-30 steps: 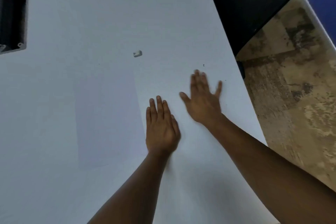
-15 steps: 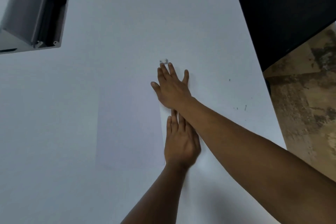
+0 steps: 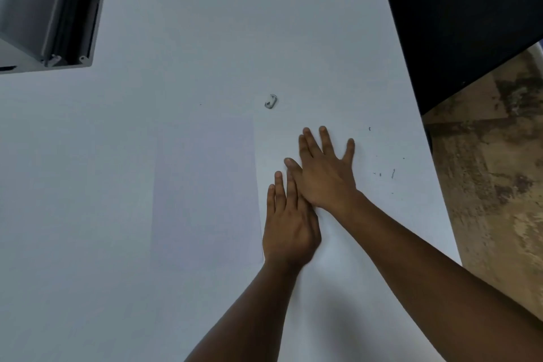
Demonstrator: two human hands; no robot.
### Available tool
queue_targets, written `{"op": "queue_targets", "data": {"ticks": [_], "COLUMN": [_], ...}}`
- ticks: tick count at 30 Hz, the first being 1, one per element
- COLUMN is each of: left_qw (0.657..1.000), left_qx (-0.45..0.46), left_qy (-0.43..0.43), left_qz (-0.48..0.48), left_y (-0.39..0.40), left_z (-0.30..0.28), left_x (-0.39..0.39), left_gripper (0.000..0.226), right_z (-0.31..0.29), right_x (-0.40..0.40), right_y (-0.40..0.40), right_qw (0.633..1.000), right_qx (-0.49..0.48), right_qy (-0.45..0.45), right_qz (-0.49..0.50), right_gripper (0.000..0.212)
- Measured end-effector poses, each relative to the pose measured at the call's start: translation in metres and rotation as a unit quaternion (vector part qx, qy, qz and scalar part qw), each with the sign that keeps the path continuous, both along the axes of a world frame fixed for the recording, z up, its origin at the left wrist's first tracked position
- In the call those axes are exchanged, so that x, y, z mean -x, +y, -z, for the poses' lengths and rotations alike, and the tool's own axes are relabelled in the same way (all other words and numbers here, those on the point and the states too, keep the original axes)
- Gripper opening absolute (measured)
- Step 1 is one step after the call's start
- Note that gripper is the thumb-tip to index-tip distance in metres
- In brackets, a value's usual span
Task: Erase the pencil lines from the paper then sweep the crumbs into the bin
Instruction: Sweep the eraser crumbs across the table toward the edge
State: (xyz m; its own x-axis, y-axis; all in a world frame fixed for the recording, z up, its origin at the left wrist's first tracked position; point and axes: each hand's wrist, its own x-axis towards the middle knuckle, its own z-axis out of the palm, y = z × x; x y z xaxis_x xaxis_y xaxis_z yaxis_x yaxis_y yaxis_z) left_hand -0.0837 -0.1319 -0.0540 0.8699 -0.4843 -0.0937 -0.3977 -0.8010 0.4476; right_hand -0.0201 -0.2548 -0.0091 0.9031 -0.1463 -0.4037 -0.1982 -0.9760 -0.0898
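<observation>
A blank white sheet of paper (image 3: 202, 194) lies flat on the white table (image 3: 176, 23). My left hand (image 3: 289, 223) lies flat, fingers straight, just right of the sheet's right edge. My right hand (image 3: 323, 170) is spread flat on the table and overlaps the left hand's fingertips. A small white eraser (image 3: 271, 101) sits on the table beyond both hands. Dark eraser crumbs (image 3: 386, 174) are scattered to the right of my right hand, near the table's right edge. No pencil lines show on the sheet.
A grey box-shaped opening with a raised flap (image 3: 55, 12) is set into the table at the far left. A black panel (image 3: 458, 15) stands past the table's right edge, with mottled brown floor (image 3: 493, 170) below it.
My right hand has drawn back from near the eraser and shifted right, fingers spread. The left hand has stayed flat beside the paper. The eraser lies uncovered.
</observation>
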Motion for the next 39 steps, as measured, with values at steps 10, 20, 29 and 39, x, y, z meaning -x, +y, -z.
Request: {"op": "queue_targets", "data": {"ticks": [10,20,29,39], "left_qw": [1.000,1.000,1.000,1.000], "left_qx": [-0.010,-0.030,-0.006,0.005], "left_qy": [-0.021,0.008,-0.030,-0.020], "left_qz": [0.003,-0.005,-0.007,0.002], "left_y": [0.001,0.001,0.000,0.003], "left_z": [0.004,0.010,0.005,0.013], "left_x": [0.000,0.003,0.001,0.002], "left_gripper": [0.062,0.065,0.063,0.072], "right_z": [-0.010,0.009,0.000,0.002], "right_x": [0.005,-0.065,0.006,-0.037], "right_y": [0.002,0.035,0.007,0.035], "right_qw": [0.997,0.996,0.989,0.992], "right_qx": [-0.064,-0.068,-0.049,-0.115], "right_qy": [-0.038,-0.028,-0.013,-0.044], "right_qz": [0.036,-0.039,0.141,-0.001], "right_gripper": [0.076,0.071,0.079,0.071]}}
